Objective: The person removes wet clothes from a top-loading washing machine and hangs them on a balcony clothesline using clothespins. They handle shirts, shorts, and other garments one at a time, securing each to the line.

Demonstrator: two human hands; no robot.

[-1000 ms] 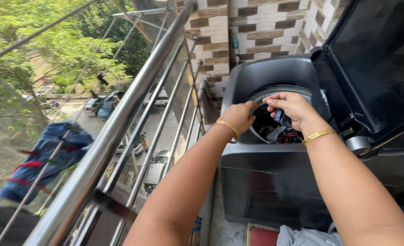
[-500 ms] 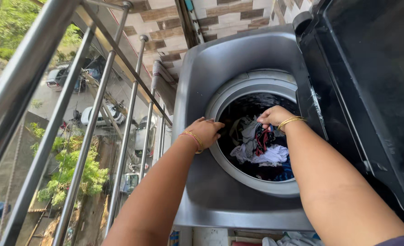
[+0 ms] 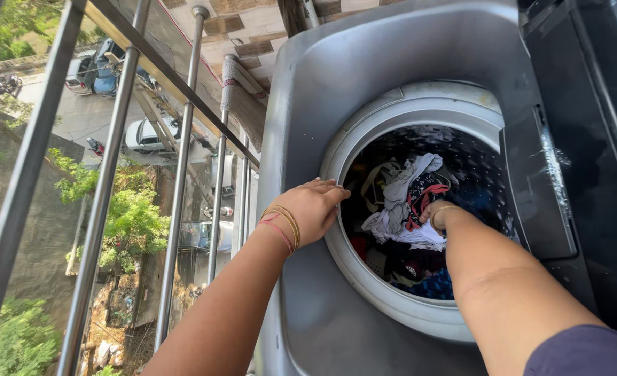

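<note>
A grey top-loading washing machine stands with its black lid raised at the right. Its round drum holds a tangle of wet clothes in white, grey, red and dark blue. My left hand lies palm down on the drum's pale rim at its left side, fingers stretched out, thin bangles on the wrist. My right hand reaches down into the drum among the clothes. Only its wrist with a gold bangle shows; the fingers are buried in the fabric.
A steel balcony railing with upright bars runs along the left, close to the machine. Far below it are parked cars, a street and green bushes. A tiled brick-pattern wall rises behind the machine.
The view has closed in and tilted down over the drum. My right hand has gone from the drum's top edge deep into the clothes. My left hand stays on the rim.
</note>
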